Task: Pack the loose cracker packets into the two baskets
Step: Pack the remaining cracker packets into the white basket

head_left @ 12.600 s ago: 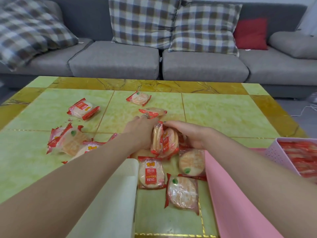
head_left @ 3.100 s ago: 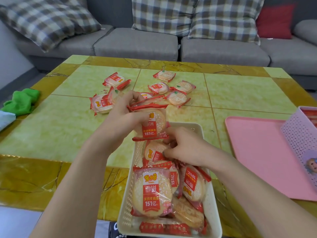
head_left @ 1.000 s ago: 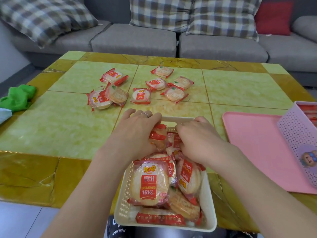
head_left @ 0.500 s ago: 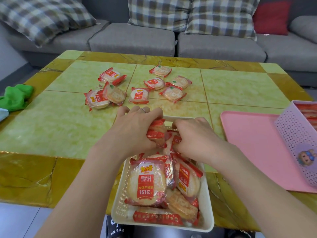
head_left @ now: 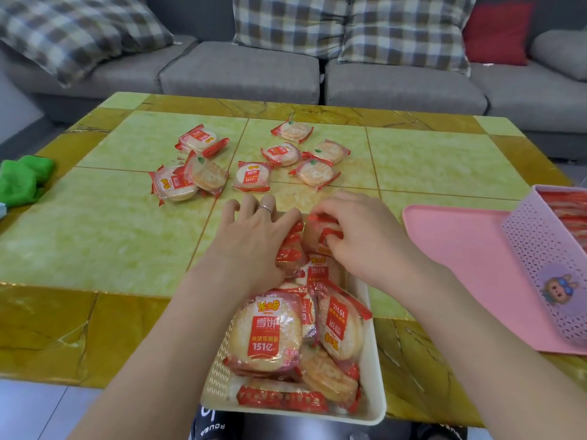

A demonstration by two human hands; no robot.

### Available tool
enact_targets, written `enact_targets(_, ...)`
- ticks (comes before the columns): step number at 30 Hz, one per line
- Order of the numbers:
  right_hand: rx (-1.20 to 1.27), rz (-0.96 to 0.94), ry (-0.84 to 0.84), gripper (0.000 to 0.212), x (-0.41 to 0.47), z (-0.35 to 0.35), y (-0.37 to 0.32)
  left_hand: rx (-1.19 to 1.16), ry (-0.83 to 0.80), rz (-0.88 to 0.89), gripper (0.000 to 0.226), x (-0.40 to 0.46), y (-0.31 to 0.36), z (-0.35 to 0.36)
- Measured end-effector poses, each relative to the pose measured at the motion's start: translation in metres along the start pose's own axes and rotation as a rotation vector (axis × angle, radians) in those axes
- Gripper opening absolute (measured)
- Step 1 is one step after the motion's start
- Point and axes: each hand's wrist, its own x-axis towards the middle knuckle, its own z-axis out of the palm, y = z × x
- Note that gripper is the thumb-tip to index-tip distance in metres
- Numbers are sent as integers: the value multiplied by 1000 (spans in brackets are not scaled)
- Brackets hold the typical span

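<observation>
A cream basket point(head_left: 373, 376) sits at the table's near edge, filled with red-and-clear cracker packets point(head_left: 265, 336). My left hand point(head_left: 251, 239) lies over packets at the basket's far end, fingers spread and pressing on them. My right hand point(head_left: 359, 236) curls its fingers round a cracker packet point(head_left: 320, 235) at the same far end. Several loose packets point(head_left: 252, 176) lie scattered on the table beyond my hands. A purple perforated basket point(head_left: 546, 265) with packets inside stands at the right edge.
A pink tray point(head_left: 457, 258) lies under the purple basket on the right. A green cloth point(head_left: 23, 179) sits at the table's left edge. A grey sofa with checked cushions point(head_left: 295, 23) stands behind the yellow tiled table point(head_left: 95, 227).
Both hands stay at the basket's far end, shifting the packets there slightly. My right hand has closed more tightly round its packet. The loose packets on the table have not moved.
</observation>
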Motion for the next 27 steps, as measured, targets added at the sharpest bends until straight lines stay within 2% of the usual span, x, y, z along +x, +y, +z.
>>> enact_targets(4, -39, -5, -24, 45, -2, 6, 2, -4, 48, 22, 72, 2, -2, 5)
enact_targets(10, 82, 65, -45, 32, 2, -2, 10, -112, 9, 40, 65, 2, -6, 3)
enact_targets(13, 98, 77, -161, 23, 6, -4, 11, -182, -17, 41, 62, 0, -8, -1)
enact_targets(16, -42, 73, -268, 15, 12, 2, 6, -216, -40, 20, 56, -2, -8, -5)
enact_targets(21, -167, 74, -348, 12, 15, 4, -3, -259, -61, 13, 56, 0, -8, -7)
enact_targets(27, -159, 111, -492, 13, 18, 3, -11, -515, -111, 17, 53, 1, -20, -8)
